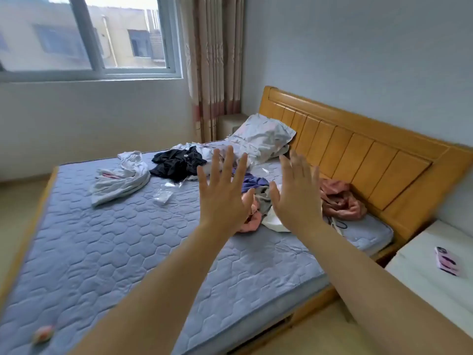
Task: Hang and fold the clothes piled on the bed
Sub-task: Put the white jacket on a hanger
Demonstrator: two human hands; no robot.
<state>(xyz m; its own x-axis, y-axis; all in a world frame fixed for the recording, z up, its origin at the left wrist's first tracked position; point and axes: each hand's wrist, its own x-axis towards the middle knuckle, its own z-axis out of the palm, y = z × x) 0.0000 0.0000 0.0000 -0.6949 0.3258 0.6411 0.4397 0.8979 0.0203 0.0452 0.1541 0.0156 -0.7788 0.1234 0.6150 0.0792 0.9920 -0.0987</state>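
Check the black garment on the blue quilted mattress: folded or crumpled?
Crumpled. The black garment lies bunched in irregular creases on the mattress, with no flat folded edges.

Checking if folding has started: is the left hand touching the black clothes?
Cannot tell. In the head view the open left hand overlaps the black clothes at its edge, so no gap shows.

My left hand (225, 190) and right hand (297, 193) hover side by side above the bed (102, 252). Clothes (176, 162) lie beyond and left of my left hand, the headboard (358, 160) right of my right hand. A phone (446, 261) sits on the nightstand (422, 278) farther right.
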